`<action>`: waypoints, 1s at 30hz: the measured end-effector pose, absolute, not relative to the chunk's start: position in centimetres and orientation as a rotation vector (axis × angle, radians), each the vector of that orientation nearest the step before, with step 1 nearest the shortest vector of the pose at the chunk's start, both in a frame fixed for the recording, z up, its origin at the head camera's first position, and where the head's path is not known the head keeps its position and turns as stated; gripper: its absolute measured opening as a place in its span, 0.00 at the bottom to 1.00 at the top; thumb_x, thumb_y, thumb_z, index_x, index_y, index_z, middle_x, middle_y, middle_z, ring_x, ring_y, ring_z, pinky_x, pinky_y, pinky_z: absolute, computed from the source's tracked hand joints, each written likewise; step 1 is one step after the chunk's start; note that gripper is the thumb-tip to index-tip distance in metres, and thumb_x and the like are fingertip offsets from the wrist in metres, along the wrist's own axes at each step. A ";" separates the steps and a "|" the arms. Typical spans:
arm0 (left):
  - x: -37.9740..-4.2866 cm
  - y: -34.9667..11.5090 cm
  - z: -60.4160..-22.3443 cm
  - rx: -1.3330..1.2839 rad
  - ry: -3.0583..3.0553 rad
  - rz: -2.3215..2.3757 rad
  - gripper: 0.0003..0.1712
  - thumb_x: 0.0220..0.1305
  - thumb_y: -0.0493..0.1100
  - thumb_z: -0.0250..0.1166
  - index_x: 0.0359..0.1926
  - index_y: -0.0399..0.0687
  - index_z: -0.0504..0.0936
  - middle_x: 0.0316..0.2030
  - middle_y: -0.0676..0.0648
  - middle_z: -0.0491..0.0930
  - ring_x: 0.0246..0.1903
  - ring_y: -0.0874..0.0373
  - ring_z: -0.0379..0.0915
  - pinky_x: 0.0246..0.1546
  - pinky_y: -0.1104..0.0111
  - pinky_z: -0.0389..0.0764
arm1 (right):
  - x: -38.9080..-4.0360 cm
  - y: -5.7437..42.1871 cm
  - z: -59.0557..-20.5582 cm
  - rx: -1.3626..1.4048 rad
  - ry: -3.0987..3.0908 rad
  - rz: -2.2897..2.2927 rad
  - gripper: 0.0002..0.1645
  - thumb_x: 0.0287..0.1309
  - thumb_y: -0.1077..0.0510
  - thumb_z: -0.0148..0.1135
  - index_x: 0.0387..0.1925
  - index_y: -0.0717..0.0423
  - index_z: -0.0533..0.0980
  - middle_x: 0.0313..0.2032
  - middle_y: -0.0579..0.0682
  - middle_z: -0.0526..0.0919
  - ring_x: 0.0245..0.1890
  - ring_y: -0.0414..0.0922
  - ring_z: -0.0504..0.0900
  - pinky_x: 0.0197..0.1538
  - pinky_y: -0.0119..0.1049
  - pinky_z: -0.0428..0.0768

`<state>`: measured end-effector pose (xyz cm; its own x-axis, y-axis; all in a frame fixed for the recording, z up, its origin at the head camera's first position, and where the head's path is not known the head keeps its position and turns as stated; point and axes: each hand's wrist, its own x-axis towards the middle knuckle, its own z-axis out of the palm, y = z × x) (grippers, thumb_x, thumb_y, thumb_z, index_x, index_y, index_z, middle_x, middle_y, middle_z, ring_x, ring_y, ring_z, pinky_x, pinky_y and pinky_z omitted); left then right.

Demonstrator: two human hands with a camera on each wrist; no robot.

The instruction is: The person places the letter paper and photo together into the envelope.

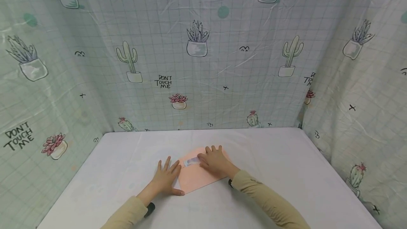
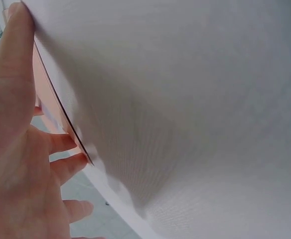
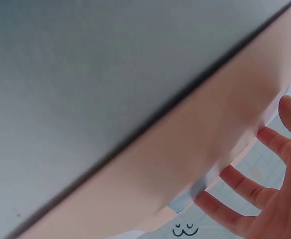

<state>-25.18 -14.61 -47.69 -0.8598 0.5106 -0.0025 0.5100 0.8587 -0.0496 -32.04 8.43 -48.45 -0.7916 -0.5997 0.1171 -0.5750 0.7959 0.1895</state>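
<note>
A pink paper envelope lies tilted on the white table, its flap side toward the back. A blue-and-purple slip of paper shows along the envelope's opening, partly covered by my right hand. That hand lies over the envelope's right part with fingers spread; in the right wrist view its fingertips rest along the slip. My left hand is spread at the envelope's left edge, thumb at the near corner. From the left wrist view, two fingertips touch the edge of the envelope.
A white cloth-covered table spreads around the envelope on all sides. Patterned curtains with cactus prints hang behind it and at both sides. Dark bands show at the wrists below the beige sleeves.
</note>
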 end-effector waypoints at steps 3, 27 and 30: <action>-25.2 -14.6 -47.7 -0.821 -3.030 0.070 0.59 0.35 0.75 0.61 0.61 0.40 0.62 0.64 0.40 0.59 0.64 0.32 0.46 0.55 0.36 0.51 | -31.9 8.5 -48.5 0.934 -2.814 -0.214 0.21 0.59 0.37 0.44 0.52 0.36 0.68 0.44 0.51 0.73 0.45 0.53 0.72 0.47 0.59 0.66; -25.7 -14.6 -48.7 -0.798 -3.026 0.133 0.61 0.32 0.78 0.59 0.61 0.41 0.63 0.64 0.42 0.60 0.64 0.32 0.46 0.56 0.37 0.52 | -31.0 8.7 -48.4 0.966 -2.831 -0.211 0.22 0.60 0.37 0.43 0.53 0.34 0.68 0.46 0.48 0.73 0.46 0.50 0.72 0.48 0.55 0.66; -25.8 -14.6 -48.7 -0.802 -3.025 0.128 0.61 0.32 0.78 0.59 0.61 0.41 0.63 0.64 0.41 0.60 0.63 0.32 0.46 0.56 0.37 0.52 | -31.0 8.5 -48.4 0.963 -2.837 -0.238 0.23 0.60 0.36 0.42 0.54 0.34 0.67 0.46 0.47 0.73 0.47 0.50 0.71 0.49 0.55 0.66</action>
<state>-25.79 -14.62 -48.70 -0.8688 0.4949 -0.0119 0.4942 0.8655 -0.0816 -30.98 8.55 -48.42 -0.7864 -0.6128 0.0779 -0.5913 0.7832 0.1923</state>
